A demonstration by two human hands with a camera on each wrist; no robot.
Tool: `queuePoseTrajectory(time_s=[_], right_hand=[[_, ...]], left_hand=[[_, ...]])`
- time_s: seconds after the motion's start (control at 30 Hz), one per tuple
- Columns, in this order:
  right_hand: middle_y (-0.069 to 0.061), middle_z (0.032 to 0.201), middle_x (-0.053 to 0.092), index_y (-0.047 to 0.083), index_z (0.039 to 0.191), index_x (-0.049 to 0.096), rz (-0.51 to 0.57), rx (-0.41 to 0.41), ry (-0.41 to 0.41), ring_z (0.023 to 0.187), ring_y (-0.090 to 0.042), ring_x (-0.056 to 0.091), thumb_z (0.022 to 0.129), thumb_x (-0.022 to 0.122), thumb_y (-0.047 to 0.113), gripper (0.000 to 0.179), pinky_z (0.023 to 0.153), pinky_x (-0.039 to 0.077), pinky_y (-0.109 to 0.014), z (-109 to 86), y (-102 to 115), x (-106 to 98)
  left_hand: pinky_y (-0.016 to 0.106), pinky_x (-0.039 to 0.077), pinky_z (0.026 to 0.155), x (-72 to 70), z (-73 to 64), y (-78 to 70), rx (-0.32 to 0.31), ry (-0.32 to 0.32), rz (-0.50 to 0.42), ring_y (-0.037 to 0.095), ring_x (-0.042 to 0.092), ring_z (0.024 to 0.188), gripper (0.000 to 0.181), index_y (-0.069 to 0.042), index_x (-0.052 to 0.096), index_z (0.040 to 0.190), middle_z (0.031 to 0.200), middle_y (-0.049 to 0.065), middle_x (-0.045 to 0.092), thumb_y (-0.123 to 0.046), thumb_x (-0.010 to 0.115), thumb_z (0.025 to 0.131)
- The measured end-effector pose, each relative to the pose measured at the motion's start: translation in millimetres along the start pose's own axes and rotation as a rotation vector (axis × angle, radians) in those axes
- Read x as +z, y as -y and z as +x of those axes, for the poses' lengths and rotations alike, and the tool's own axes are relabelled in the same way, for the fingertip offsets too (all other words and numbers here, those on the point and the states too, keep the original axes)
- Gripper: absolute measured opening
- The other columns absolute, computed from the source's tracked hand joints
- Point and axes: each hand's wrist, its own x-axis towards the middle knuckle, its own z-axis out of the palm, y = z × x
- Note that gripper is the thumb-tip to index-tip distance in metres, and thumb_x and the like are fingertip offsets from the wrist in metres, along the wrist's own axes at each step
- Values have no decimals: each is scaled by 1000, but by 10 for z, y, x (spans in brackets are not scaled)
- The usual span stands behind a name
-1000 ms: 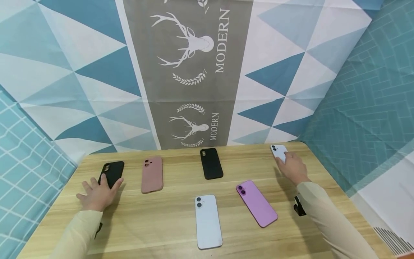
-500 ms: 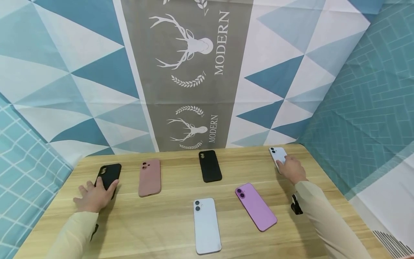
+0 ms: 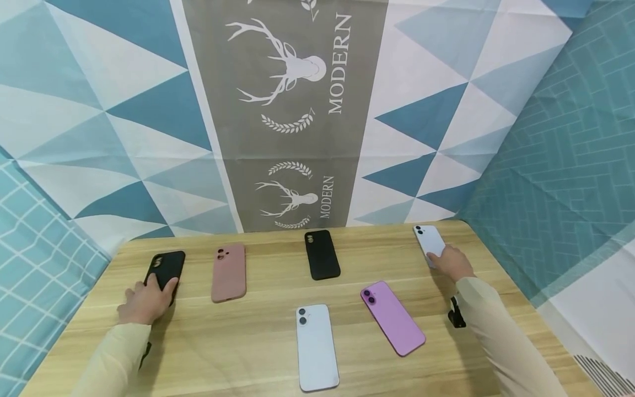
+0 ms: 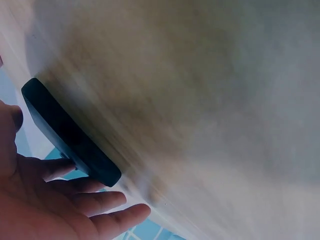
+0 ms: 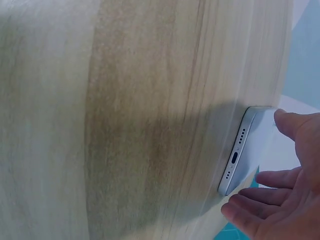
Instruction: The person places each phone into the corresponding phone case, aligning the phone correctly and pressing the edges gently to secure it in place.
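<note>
My left hand point(image 3: 144, 300) is at the near end of a black phone case point(image 3: 171, 266) on the table's left. Its index finger and thumb rest over the case, and the other fingers point(image 4: 110, 220) extend past its edge in the left wrist view. On the far right lies a white phone point(image 3: 429, 241), back up, with two camera lenses. My right hand point(image 3: 452, 264) reaches over its near end, thumb by one long edge and fingers by the other. Those fingers point(image 5: 265, 195) look relaxed in the right wrist view, where the phone's charging-port end point(image 5: 234, 157) faces the camera.
Between the hands lie a pink phone case point(image 3: 229, 274), a second black case point(image 3: 322, 255), a larger white phone point(image 3: 317, 347) and a purple phone point(image 3: 393, 318). Patterned cloth point(image 3: 292, 127) hangs behind the wooden table point(image 3: 223, 347).
My left fingers, spread wide a second ago, have drawn closer together beside the black case. The right hand has slid slightly toward the white phone's near end, uncovering more of its back.
</note>
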Motion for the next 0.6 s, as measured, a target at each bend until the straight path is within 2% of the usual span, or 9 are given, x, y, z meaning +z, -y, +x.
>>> queuePoseTrajectory(time_s=[0.2,0.37,0.5,0.6], right_hand=[[-40,104,53,-26,115,40,9,-10,11,84,-40,56,94,46,33,63,72,49,-49,0,-31,15],[-39,101,54,-26,111,43,14,-11,5,81,-39,56,93,47,34,62,69,50,-48,-17,-46,42],[-26,79,57,-17,91,53,3,-5,5,66,-29,52,95,47,36,54,56,45,-37,2,-28,28],[-16,68,55,-9,79,55,-11,5,14,59,-23,48,95,48,38,50,51,39,-31,34,-11,7]], left_hand=[[69,42,75,-38,7,9,43,-6,17,65,34,107,90,23,19,135,121,51,30,-59,16,96],[64,46,67,-26,16,11,48,-54,18,62,44,96,90,24,29,128,111,49,39,-59,25,96],[63,46,64,-6,29,19,29,-110,11,61,46,90,91,26,37,120,103,47,43,-61,33,94],[63,45,62,4,30,28,15,-146,6,62,46,89,89,26,42,115,99,47,45,-61,39,92]])
